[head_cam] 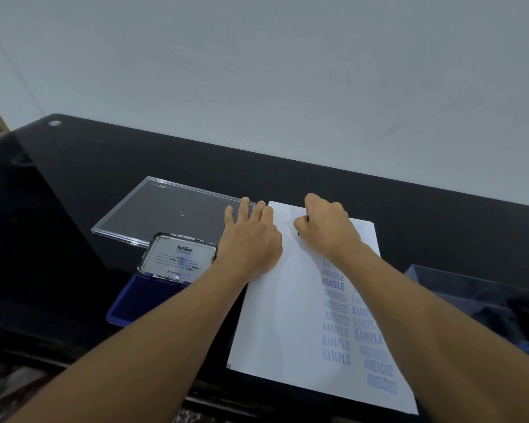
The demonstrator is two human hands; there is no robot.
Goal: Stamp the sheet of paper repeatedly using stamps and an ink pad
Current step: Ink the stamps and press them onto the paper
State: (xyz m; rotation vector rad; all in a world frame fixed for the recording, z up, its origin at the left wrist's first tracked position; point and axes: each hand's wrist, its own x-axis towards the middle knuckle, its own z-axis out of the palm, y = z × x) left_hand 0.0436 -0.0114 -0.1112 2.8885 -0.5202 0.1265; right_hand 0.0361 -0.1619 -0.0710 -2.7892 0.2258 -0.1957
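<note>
A white sheet of paper [287, 325] lies on the black table, its right half covered with blue prints reading FRAGILE, AMENDED and SAMPLE. My left hand [251, 239] lies flat with straight fingers on the sheet's upper left edge. My right hand [327, 227] is curled into a fist near the top of the sheet, gripping a stamp that is almost wholly hidden; only a dark tip [298, 234] shows below the thumb. The blue ink pad [147, 297] sits open to the left of the sheet, its Artline lid [179, 259] raised.
A clear plastic lid [165, 209] lies flat behind the ink pad. A clear plastic box [483, 294] stands at the right edge of the sheet. The glossy black table [104, 166] ends at a pale wall behind.
</note>
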